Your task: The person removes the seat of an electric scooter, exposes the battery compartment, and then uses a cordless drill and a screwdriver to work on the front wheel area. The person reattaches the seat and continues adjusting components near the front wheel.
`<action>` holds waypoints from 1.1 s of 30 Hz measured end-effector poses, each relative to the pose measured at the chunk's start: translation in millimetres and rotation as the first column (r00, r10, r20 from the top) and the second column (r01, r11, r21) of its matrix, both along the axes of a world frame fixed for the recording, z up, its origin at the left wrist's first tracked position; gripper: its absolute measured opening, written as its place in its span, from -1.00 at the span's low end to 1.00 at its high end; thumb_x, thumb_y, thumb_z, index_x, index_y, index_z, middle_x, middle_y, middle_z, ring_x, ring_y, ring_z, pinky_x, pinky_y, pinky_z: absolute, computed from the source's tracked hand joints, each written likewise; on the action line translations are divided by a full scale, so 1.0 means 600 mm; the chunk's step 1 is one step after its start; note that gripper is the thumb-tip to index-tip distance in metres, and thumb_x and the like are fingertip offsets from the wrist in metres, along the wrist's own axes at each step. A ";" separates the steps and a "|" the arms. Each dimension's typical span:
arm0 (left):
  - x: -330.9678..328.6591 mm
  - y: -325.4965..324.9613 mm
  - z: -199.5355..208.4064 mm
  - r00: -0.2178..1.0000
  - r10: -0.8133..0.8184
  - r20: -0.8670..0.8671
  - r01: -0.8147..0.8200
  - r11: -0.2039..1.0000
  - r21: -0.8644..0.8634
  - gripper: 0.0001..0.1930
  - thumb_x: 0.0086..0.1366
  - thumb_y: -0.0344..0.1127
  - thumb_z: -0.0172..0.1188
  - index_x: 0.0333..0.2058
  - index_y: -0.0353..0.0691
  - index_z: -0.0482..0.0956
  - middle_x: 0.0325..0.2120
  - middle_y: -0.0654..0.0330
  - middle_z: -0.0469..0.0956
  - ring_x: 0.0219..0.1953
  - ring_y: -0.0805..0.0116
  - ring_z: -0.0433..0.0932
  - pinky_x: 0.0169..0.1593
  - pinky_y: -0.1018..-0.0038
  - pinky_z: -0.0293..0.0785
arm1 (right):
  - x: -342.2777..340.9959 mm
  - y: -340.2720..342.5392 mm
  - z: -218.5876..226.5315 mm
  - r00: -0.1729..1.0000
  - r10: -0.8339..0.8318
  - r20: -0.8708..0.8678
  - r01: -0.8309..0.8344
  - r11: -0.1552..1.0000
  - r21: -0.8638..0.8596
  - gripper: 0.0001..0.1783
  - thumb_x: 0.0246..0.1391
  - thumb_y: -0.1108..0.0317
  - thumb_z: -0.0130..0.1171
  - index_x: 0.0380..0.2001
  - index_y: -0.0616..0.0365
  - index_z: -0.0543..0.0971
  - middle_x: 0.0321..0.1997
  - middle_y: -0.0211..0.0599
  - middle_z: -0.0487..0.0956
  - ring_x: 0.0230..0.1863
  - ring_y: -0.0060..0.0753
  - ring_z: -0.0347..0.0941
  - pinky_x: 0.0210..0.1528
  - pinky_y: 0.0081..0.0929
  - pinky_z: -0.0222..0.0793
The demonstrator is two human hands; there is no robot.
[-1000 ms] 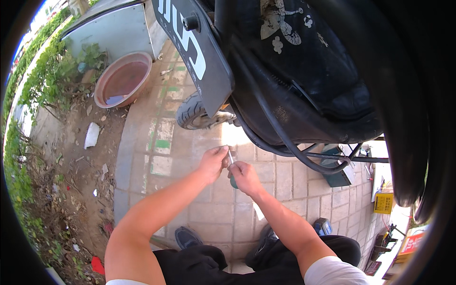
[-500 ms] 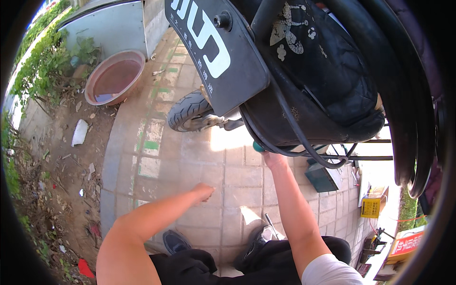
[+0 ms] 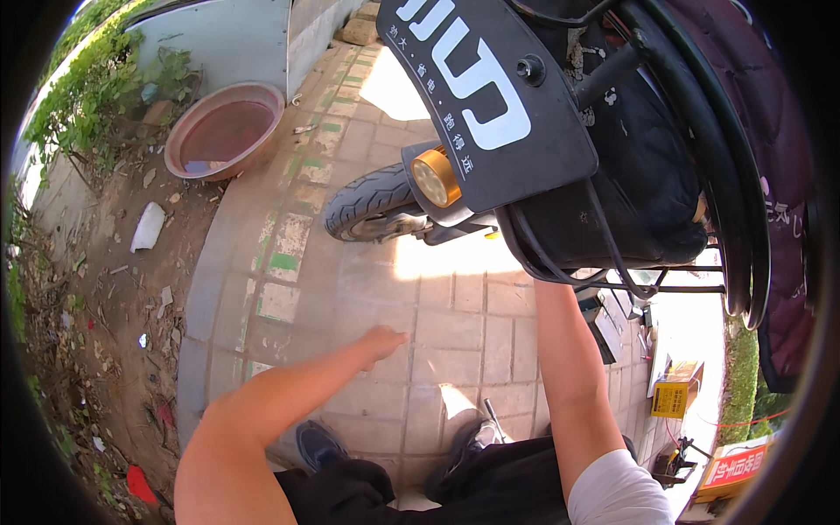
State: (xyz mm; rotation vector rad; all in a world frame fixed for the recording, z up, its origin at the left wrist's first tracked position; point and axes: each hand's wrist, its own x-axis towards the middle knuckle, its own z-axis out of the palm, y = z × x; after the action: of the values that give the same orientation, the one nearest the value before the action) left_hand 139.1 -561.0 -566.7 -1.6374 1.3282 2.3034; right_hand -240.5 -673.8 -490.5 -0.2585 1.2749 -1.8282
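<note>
The left hand [image 3: 382, 344] is loosely bunched above the paving [image 3: 446, 341], fingers drawn close together and aimed toward the person's right; whether they close on anything small, I cannot tell. The right hand is hidden, so the state of its fingers cannot be told: the right forearm [image 3: 573, 376] runs straight up and passes out of sight behind the black tubing [image 3: 604, 227] at the underside of the scooter [image 3: 560, 153].

The scooter fills the upper right, directly ahead of the person. It is mostly black, with a scuffed, sagging dark bag [image 3: 652, 188] inside the tubing. Its near end carries a curved dark plate [image 3: 477, 87] with large white lettering and a bolt; the plate's long edge slopes from upper left to lower right. Beneath it a gold-rimmed round lamp [image 3: 433, 179] faces lower left, beside a treaded tyre [image 3: 367, 206] that points left. The scooter's long axis seems to run roughly left to right, though much is cut off.

Farther out, a thin metal rod [image 3: 493, 418] leans by the right shoe [image 3: 468, 442], a yellow box [image 3: 669, 400] sits at right, and a pinkish basin [image 3: 262, 136] holding liquid stands upper left.
</note>
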 end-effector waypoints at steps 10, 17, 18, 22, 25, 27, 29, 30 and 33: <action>0.002 0.001 0.002 0.999 -0.032 -0.029 0.035 0.996 0.078 -0.38 0.30 0.07 0.13 0.20 -0.19 0.32 0.28 -0.04 0.19 0.31 0.04 0.16 0.25 -0.02 0.16 | -0.005 -0.026 0.008 1.000 0.000 -0.018 0.000 1.000 -0.002 -0.73 0.29 0.21 0.01 -0.31 0.19 0.54 -0.30 -0.26 0.57 -0.25 -0.35 0.49 -0.13 -0.30 0.46; 0.003 0.004 0.012 0.998 -0.033 -0.045 0.037 0.995 0.091 -0.38 0.30 0.07 0.13 0.20 -0.20 0.33 0.27 -0.04 0.21 0.30 0.04 0.18 0.24 0.02 0.20 | -0.004 -0.045 0.013 1.000 0.011 -0.027 -0.011 1.000 -0.010 -0.73 0.28 0.20 0.01 -0.31 0.19 0.54 -0.30 -0.26 0.56 -0.24 -0.34 0.48 -0.13 -0.29 0.46; 0.003 0.003 0.015 0.997 -0.033 -0.065 0.039 0.995 0.089 -0.37 0.30 0.06 0.13 0.20 -0.24 0.32 0.27 -0.07 0.20 0.30 0.01 0.16 0.23 0.00 0.18 | -0.008 -0.047 0.017 1.000 0.006 -0.026 -0.007 1.000 -0.017 -0.73 0.28 0.20 0.02 -0.31 0.19 0.54 -0.30 -0.26 0.56 -0.24 -0.34 0.48 -0.13 -0.29 0.46; 0.005 0.002 0.025 0.995 -0.032 -0.099 0.040 0.996 0.082 -0.34 0.31 0.05 0.11 0.20 -0.33 0.28 0.28 -0.12 0.17 0.30 -0.05 0.14 0.21 -0.05 0.15 | -0.007 -0.056 0.021 0.999 0.013 -0.038 -0.014 1.000 -0.014 -0.73 0.28 0.19 0.02 -0.31 0.19 0.54 -0.29 -0.26 0.56 -0.24 -0.34 0.48 -0.13 -0.29 0.46; 0.007 0.003 0.025 0.995 -0.029 -0.091 0.036 0.996 0.081 -0.34 0.31 0.04 0.11 0.21 -0.33 0.27 0.28 -0.12 0.16 0.30 -0.05 0.14 0.20 -0.05 0.15 | -0.001 -0.061 0.021 0.999 0.019 -0.034 -0.020 1.000 -0.014 -0.73 0.28 0.19 0.02 -0.31 0.18 0.54 -0.29 -0.26 0.56 -0.24 -0.34 0.48 -0.13 -0.29 0.46; 0.007 0.004 0.024 0.995 -0.029 -0.092 0.036 0.996 0.079 -0.34 0.31 0.04 0.10 0.21 -0.33 0.27 0.28 -0.13 0.16 0.31 -0.05 0.14 0.20 -0.06 0.15 | -0.003 -0.059 0.022 0.999 0.018 -0.037 -0.019 1.000 -0.012 -0.73 0.28 0.19 0.02 -0.31 0.18 0.54 -0.29 -0.26 0.56 -0.24 -0.34 0.48 -0.13 -0.29 0.46; 0.007 0.005 0.020 0.995 -0.027 -0.094 0.034 0.997 0.072 -0.34 0.31 0.04 0.10 0.21 -0.32 0.27 0.29 -0.13 0.15 0.31 -0.06 0.14 0.20 -0.06 0.15 | -0.002 -0.059 0.021 0.999 0.019 -0.034 -0.019 1.000 -0.014 -0.72 0.28 0.19 0.02 -0.31 0.18 0.53 -0.29 -0.26 0.55 -0.24 -0.33 0.48 -0.13 -0.29 0.46; 0.007 0.005 0.022 0.995 -0.031 -0.094 0.038 0.997 0.074 -0.34 0.31 0.04 0.10 0.21 -0.33 0.27 0.29 -0.13 0.15 0.31 -0.06 0.13 0.21 -0.06 0.15 | -0.004 -0.059 0.021 0.999 0.017 -0.034 -0.018 1.000 -0.013 -0.72 0.28 0.18 0.02 -0.32 0.18 0.53 -0.29 -0.26 0.55 -0.24 -0.33 0.48 -0.13 -0.29 0.46; 0.009 0.006 0.027 0.995 -0.032 -0.090 0.039 0.996 0.078 -0.34 0.31 0.04 0.10 0.20 -0.34 0.27 0.29 -0.13 0.15 0.32 -0.06 0.13 0.21 -0.07 0.15 | -0.002 -0.063 0.018 0.999 0.020 -0.035 -0.021 1.000 -0.014 -0.72 0.28 0.18 0.03 -0.32 0.18 0.53 -0.29 -0.26 0.55 -0.23 -0.33 0.48 -0.13 -0.28 0.46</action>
State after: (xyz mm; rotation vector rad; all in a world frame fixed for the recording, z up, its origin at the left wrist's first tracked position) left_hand 144.4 -557.4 -550.3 -1.4933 1.2527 2.4009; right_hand -241.5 -711.6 -479.8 -0.3118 1.2794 -1.8232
